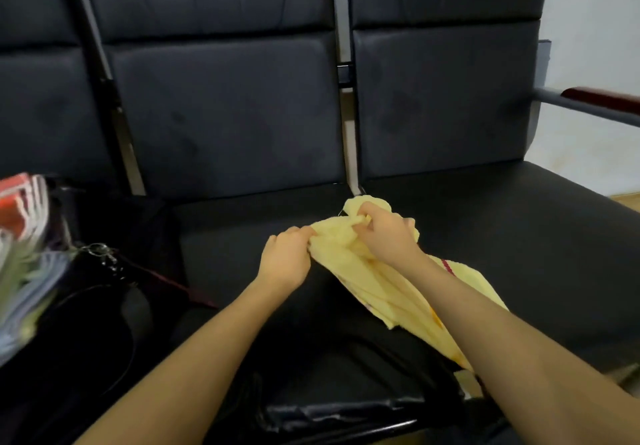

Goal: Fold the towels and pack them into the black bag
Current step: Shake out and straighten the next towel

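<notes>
So right now both hands are on the yellow towel (349, 261), which is lying bunched up on the black seat (519, 236) in the middle of the bench, trailing back toward the person under the right forearm. The left hand (285, 261) has its fingers curled tight on the near-left edge of the cloth, and the right hand (384, 233) is pinching a crumpled bit up at the far end. My read: they're hunting for corners or an edge so the thing can be pulled flat before any folding happens. It makes sense to hold it at two spots apart like that, since a limp towel only straightens if you tension it between two grips.

The seat is doing the job of a work surface here, wide and flat enough to spread the towel on.

Off to the left sits the black bag (114, 309), with a strap loop and some metal clips (100, 250) showing. It's close by, probably so the folded pieces can go straight in. I can't tell how open it is, it's all dark on dark. Beside it there's a blurry stack of colourful towels (24, 254), touching or overlapping the bag's left side. Can't tell whether they're folded or partly inside.

Folding on the yellow one looks barely started; it's a wad, no clean edges lined up yet.
</notes>
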The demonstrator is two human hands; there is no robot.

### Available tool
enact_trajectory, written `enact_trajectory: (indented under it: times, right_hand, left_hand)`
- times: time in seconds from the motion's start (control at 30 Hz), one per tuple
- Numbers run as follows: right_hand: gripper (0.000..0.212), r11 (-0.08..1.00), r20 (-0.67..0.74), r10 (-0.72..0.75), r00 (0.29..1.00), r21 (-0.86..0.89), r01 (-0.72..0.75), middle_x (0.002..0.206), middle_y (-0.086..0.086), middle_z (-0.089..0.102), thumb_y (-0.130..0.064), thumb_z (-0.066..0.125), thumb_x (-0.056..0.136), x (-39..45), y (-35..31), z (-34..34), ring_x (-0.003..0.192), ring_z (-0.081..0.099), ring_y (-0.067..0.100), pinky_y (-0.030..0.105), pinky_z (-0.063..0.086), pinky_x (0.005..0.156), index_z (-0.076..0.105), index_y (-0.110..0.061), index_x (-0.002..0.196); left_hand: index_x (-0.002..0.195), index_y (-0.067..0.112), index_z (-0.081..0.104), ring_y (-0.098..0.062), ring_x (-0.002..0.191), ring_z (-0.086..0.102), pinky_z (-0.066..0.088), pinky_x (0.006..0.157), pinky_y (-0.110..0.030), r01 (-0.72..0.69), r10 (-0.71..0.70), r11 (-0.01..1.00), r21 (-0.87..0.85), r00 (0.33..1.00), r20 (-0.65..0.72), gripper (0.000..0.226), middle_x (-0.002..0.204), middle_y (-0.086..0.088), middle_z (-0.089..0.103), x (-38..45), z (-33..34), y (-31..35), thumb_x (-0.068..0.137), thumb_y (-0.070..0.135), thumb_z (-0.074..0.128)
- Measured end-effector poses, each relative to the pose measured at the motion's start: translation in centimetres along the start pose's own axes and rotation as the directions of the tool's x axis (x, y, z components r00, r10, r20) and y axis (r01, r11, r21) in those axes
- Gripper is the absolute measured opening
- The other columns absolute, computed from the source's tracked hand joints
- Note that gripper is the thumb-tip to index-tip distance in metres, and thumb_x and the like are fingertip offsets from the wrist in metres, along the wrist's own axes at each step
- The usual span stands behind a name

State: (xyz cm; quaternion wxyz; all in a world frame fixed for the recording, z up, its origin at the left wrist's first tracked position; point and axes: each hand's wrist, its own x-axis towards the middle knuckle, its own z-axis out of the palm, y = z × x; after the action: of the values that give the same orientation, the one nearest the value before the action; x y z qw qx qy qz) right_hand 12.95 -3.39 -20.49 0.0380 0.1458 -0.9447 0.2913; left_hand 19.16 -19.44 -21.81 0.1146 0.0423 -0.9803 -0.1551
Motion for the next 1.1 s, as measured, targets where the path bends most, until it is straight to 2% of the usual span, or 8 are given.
enact_trajectory:
  times: [0.13,0.3,0.4,0.53,0.67,0.8,0.93,1.1]
  right_hand:
    - [0.009,0.992,-0.108,-0.056,0.993,0.107,0.068,0.074,-0.002,0.057,-0.020,0.041,0.099,-0.1,-2.5,1.0,0.075,0.051,0.014,0.039,0.027,0.101,0.050,-0.024,0.099]
    - [0.011,0.936,-0.342,-0.062,0.938,0.306,0.174,0.075,-0.008,0.055,-0.020,0.042,0.099,0.5,-3.9,0.9,0.076,0.056,0.013,0.046,0.042,0.096,0.046,-0.027,0.092]
    - [0.009,0.923,-0.428,-0.036,0.903,0.332,0.194,0.082,-0.007,0.056,-0.022,0.042,0.100,0.8,-4.1,0.3,0.078,0.056,0.012,0.049,0.045,0.093,0.047,-0.027,0.094]
    - [0.007,0.901,-0.458,0.068,0.886,0.409,0.143,0.090,-0.003,0.055,-0.026,0.036,0.101,1.2,-3.9,-0.1,0.081,0.057,0.016,0.049,0.049,0.087,0.042,-0.028,0.096]
    - [0.008,0.836,-0.443,0.176,0.879,0.538,0.104,0.093,0.000,0.054,-0.021,0.034,0.101,1.2,-4.3,-0.8,0.086,0.059,0.020,0.046,0.053,0.082,0.039,-0.027,0.099]
    - [0.010,0.839,-0.429,0.097,0.898,0.520,0.158,0.099,-0.004,0.053,-0.022,0.040,0.098,1.0,-5.0,-0.7,0.094,0.055,0.017,0.051,0.043,0.095,0.045,-0.030,0.096]
    - [0.008,0.884,-0.398,-0.042,0.916,0.413,0.219,0.101,-0.009,0.047,-0.031,0.045,0.098,0.8,-5.1,-0.3,0.097,0.048,0.013,0.049,0.037,0.100,0.051,-0.030,0.092]
    - [0.007,0.805,-0.321,-0.188,0.928,0.491,0.333,0.089,-0.015,0.064,-0.037,0.055,0.089,0.3,-6.0,0.2,0.092,0.060,0.006,0.052,0.043,0.094,0.062,-0.036,0.089]
  left_hand:
    - [0.126,0.011,0.059,-0.020,0.105,0.058,0.047,0.090,-0.029,0.129,-0.139,0.948,-0.291,0.990,-0.016,0.038,0.119,-0.007,0.061,-1.6,-0.8,-1.4,0.093,0.000,0.043]
    - [0.112,0.021,0.068,-0.017,0.080,0.064,0.056,0.077,-0.038,0.078,-0.174,0.862,-0.500,0.973,-0.148,0.035,0.092,0.002,0.070,-1.9,-2.5,-2.1,0.093,0.003,0.044]
    - [0.120,0.023,0.064,-0.008,0.088,0.063,0.054,0.082,-0.029,0.053,-0.228,0.819,-0.571,0.944,-0.239,0.037,0.100,0.009,0.070,-1.2,-4.0,-2.8,0.094,0.007,0.045]
    - [0.118,0.017,0.066,0.005,0.098,0.058,0.042,0.084,-0.007,-0.056,-0.282,0.720,-0.692,0.887,-0.365,0.035,0.108,0.011,0.065,0.1,-6.7,-3.6,0.092,0.000,0.049]
    - [0.117,0.015,0.066,0.007,0.089,0.060,0.045,0.077,-0.007,-0.033,-0.326,0.652,-0.758,0.890,-0.319,0.034,0.103,0.010,0.067,0.9,-8.6,-4.0,0.092,0.000,0.048]
    - [0.112,0.012,0.068,-0.004,0.104,0.059,0.045,0.094,-0.021,0.000,-0.389,0.540,-0.842,0.887,-0.249,0.033,0.107,0.005,0.068,0.7,-8.3,-3.6,0.091,0.002,0.045]
    - [0.115,0.018,0.066,-0.008,0.104,0.058,0.046,0.097,-0.028,0.048,-0.363,0.612,-0.790,0.904,-0.227,0.032,0.111,0.005,0.064,0.7,-7.3,-3.0,0.091,0.005,0.050]
    - [0.120,0.026,0.064,-0.011,0.108,0.053,0.046,0.093,-0.028,0.061,-0.114,0.743,-0.666,0.993,-0.037,0.030,0.117,0.003,0.055,0.7,-5.3,-0.6,0.091,0.021,0.056]
